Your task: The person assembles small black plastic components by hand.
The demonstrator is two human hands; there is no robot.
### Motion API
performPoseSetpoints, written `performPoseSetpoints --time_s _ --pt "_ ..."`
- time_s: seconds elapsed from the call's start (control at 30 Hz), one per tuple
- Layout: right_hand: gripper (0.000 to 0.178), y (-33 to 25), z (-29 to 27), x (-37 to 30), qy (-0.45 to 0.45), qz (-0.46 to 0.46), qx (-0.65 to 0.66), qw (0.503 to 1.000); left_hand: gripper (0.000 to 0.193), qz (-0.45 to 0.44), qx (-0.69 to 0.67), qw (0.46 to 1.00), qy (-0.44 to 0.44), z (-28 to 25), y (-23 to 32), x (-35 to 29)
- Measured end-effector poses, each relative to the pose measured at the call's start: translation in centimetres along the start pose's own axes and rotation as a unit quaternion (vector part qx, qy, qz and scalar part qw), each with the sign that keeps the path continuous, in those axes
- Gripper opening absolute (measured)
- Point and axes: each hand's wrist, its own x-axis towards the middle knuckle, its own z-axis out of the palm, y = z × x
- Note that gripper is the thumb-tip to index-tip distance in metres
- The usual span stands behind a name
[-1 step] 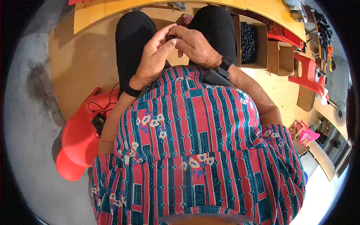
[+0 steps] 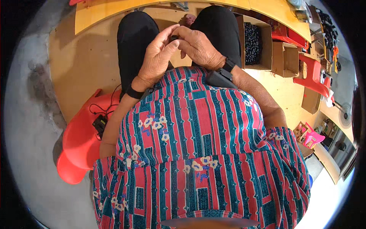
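The left hand (image 2: pixel 156 55) and right hand (image 2: pixel 200 47) meet over the gap between the knees, fingertips touching around a small black piece (image 2: pixel 174 37). The left hand is partly closed, its thumb and forefinger bent in on the piece from either side. The right hand is more curled, its fingertips pinched on the same piece from the right; the fingers hide much of it, so its shape cannot be told. Both wrists wear a black band, and a black case (image 2: pixel 220 78) lies against the right wrist and the striped, flowered shirt (image 2: pixel 190 133). The black trousers (image 2: pixel 137 42) spread to either side of the hands. Beyond the knees runs a yellow table (image 2: pixel 114 13). Just right of the right knee stands an open box (image 2: pixel 267 53) filled with black bits (image 2: pixel 252 42), a smaller carton (image 2: pixel 280 61) next to it, and a red stool (image 2: pixel 312 72) farther right. Near the left forearm is a red chair (image 2: pixel 82 133), with a black device (image 2: pixel 100 124) and its cable on it. A fan (image 2: pixel 345 114) stands near the far right edge
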Motion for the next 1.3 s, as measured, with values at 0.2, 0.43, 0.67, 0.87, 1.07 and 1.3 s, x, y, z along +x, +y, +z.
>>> performPoseSetpoints --time_s 0.2,0.43,0.67,0.87,1.07,1.3 --pt "0.024 0.3 0.6 0.0 0.031 -0.018 -0.072 0.997 0.038 0.009 0.0 1.0 0.03 0.2 -0.9 0.2" --pt "0.023 0.3 1.2 0.0 0.054 -0.023 -0.05 0.997 0.035 -0.001 0.0 0.998 0.068 0.2 -1.5 0.2" --pt "0.022 0.1 1.1 0.0 0.038 0.036 -0.012 0.999 0.034 0.021 0.025 0.997 0.073 0.0 -1.1 0.6" --pt "0.03 0.4 -0.6 -0.4 -0.016 0.165 0.418 0.893 0.029 0.019 0.133 0.99 0.041 -1.1 0.0 0.3" --pt "0.031 0.3 -1.0 -0.4 -0.059 0.187 0.486 0.851 0.023 0.075 0.18 0.978 0.077 -0.9 1.0 0.4" --pt "0.034 0.4 -1.1 -0.6 -0.06 0.191 0.483 0.852 0.019 0.104 0.208 0.969 0.081 -0.7 1.0 0.6"
